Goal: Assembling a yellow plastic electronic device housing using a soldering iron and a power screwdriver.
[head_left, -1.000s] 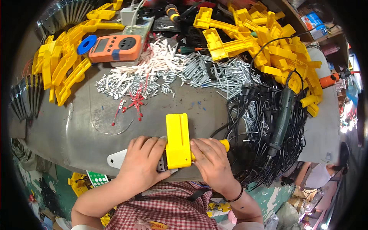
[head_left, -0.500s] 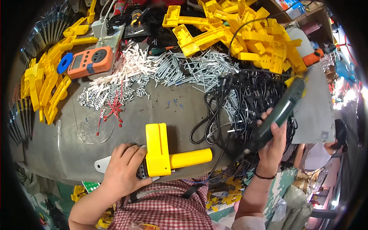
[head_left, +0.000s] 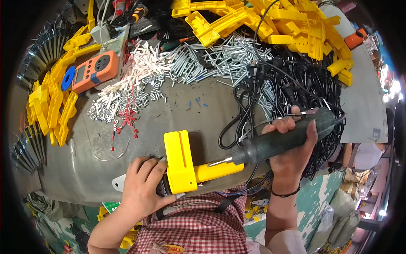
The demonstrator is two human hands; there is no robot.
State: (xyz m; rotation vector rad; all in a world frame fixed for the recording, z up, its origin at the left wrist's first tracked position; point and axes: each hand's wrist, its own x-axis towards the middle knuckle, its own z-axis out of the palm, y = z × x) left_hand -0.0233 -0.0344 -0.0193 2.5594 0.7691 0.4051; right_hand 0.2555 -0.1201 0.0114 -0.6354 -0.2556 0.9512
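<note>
Housing, yellow plastic (head_left: 180, 163), sits at the near edge of the table (head_left: 165, 112), between both hands. Left hand (head_left: 144, 180) is at its 9 o'clock, fingers curled over the far side and thumb along the near side, holding it; metal plate (head_left: 119, 183) pokes out past that hand at 9. Housing's yellow handle (head_left: 228, 170) points to 3 o'clock. Right hand (head_left: 289, 158), at 3 from the housing, is wrapped round a dark power screwdriver (head_left: 275, 144), bit toward 9, over the handle. Bit contact: can't tell. From the housing: black cables (head_left: 311, 84) at 2, long screws (head_left: 228, 57) near 12 to 1, red-wired parts (head_left: 128, 118) between 10 and 11, orange meter (head_left: 95, 71) further out on the same bearing.
</note>
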